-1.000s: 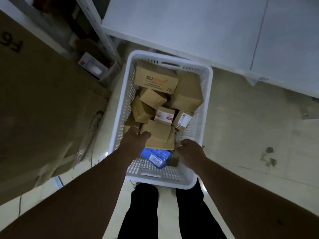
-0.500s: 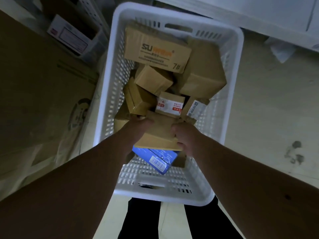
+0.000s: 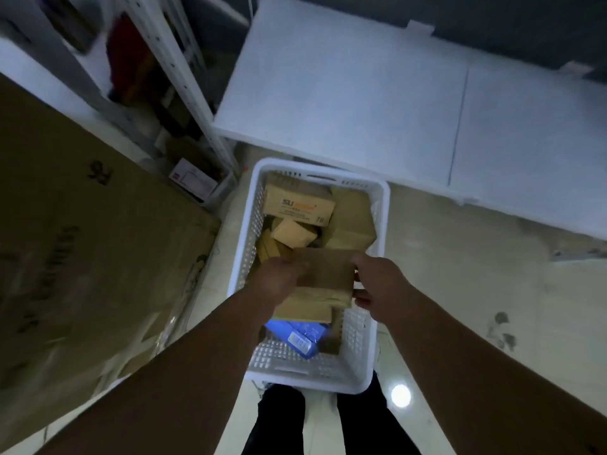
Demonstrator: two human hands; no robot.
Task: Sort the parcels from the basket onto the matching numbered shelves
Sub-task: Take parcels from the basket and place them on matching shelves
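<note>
Cardboard parcel [image 3: 325, 269], between both hands

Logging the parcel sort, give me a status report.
Both hands, left and right, grip one brown parcel over the basket. Label unseen. Nothing blocking.

Dim, bluish light; a lamp's glare spot [image 3: 401, 395] shines on the floor beside the basket [image 3: 381, 205]; edges bend and blur.
</note>
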